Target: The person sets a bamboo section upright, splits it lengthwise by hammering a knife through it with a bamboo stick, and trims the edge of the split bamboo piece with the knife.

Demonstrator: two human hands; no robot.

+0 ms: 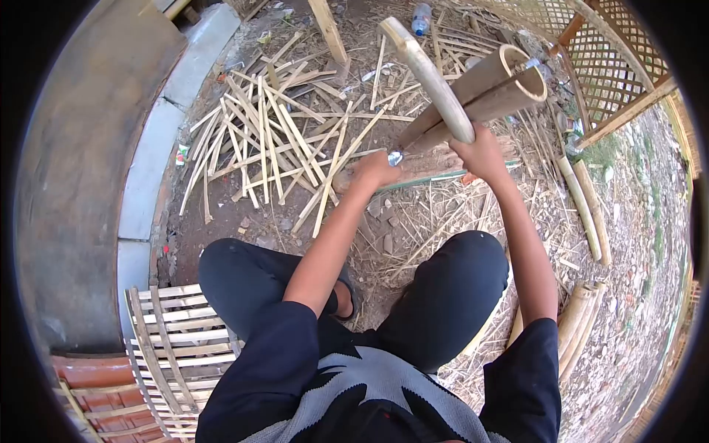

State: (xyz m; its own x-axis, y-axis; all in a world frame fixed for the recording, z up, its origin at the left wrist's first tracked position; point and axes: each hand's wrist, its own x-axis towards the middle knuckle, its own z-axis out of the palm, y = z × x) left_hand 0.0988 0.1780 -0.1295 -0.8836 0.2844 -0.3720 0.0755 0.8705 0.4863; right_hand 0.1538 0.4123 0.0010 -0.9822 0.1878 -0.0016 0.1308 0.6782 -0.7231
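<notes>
My left hand (377, 171) is closed around what looks like the handle of a knife, with a shiny metal part (395, 158) showing just past the fingers. The blade cannot be made out against the bamboo. A thick bamboo tube (480, 92), with a long split along it, leans up and to the right from a flat wooden block (443, 159) on the ground. Clenched in my right hand (481, 156) is the lower end of a stout, bent bamboo stick (432, 77). It points up and away, crossing in front of the tube.
Thin bamboo strips (273, 133) lie heaped on the ground at left. A slatted bamboo frame (177, 332) rests by my left knee. Bamboo lengths (587, 207) lie on the right, near a woven lattice (605, 52). A plastic bottle (422, 18) is at the back.
</notes>
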